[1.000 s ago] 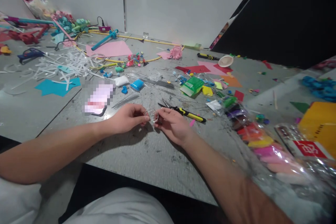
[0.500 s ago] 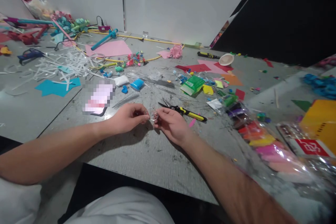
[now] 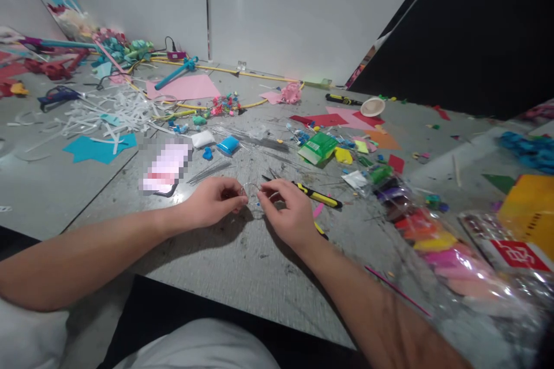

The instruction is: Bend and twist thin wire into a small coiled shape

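Wire loop (image 3: 251, 184) location: above the gray table (image 3: 242, 277), between the hands. Left hand (image 3: 212, 202): thumb and fingers pinch one side. Right hand (image 3: 289, 207): thumb and fingers pinch the opposite side. Pliers (image 3: 318, 195) (partly hidden) lie just beyond the right hand; loose wires (image 3: 210, 172) lie beyond the left.

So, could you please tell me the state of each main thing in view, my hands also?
Left hand, pinching a thin wire.
Right hand, pinching the same wire.
Thin wire, bent in a curve.
Yellow-and-black hand tool, handles apparently spread, partly hidden by the right hand.
Phone, lying screen up; display blurred.
White strips, loose in a tangled heap.
Large pink sheet, lying flat.
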Motion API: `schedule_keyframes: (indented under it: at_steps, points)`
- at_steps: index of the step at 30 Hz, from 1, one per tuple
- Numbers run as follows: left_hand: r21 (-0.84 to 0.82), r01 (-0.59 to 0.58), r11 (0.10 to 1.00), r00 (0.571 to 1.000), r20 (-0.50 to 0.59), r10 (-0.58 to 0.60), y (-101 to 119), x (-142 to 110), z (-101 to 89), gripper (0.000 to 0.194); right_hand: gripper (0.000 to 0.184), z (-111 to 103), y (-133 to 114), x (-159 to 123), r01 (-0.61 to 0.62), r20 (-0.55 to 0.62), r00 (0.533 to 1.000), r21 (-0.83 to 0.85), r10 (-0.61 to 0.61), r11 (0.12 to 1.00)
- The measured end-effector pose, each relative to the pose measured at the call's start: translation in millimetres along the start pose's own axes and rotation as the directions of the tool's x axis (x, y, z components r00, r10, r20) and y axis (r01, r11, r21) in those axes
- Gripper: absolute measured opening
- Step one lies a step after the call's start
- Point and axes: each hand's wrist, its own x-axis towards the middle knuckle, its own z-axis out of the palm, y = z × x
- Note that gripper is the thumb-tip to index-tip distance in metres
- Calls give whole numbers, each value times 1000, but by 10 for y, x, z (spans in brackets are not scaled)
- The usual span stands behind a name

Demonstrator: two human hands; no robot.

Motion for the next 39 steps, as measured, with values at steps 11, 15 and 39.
schedule_keyframes:
  at_steps: [11,15,39]
  points:
    - [7,-4,1000,1000,-16,4,-74,-11,13,31,12,68,154,-38,199,-32,979,-105,-203,974]
    - [2,-13,1000,1000,-22,13,-80,-3,13,30,10,88,149,-65,183,-69,979,-99,-191,978]
    - [20,-9,1000,999,32,8,-53,57,-39,32,32,121,87,-40,-365,163,926,169,340,915]
